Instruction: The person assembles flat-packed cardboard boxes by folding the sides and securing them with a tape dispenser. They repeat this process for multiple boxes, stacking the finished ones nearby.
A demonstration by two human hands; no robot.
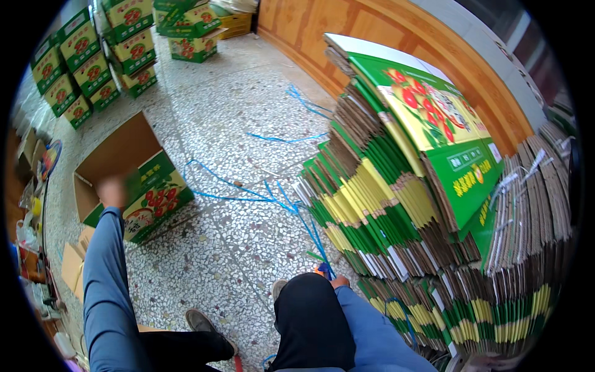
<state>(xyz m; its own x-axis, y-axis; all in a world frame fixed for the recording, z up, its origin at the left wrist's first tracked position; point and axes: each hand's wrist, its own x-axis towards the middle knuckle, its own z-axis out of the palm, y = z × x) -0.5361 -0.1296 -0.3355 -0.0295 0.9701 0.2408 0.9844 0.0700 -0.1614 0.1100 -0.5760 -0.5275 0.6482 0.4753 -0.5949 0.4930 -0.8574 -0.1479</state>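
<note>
An open cardboard box (162, 201), green and yellow outside with printed red fruit, stands on the floor at the left. My left hand (112, 191) is at its near side, over the opening; motion blur hides its fingers. Beyond my bent knee, my right hand (339, 282) shows only in part, curled beside a small blue-and-orange object (323, 270). That object seems to be in its grip, but the knee covers much of it. Blue strapping strands (291, 206) lie loose across the floor between the box and the flat cartons (378, 204).
Bundled flat cartons rise in a tall stack at the right, with one large printed carton (434, 124) leaning on top. Made-up boxes (90, 68) are piled at the far left. Wooden panelling (297, 46) lines the back. Cardboard pieces (74, 263) and clutter lie along the left edge.
</note>
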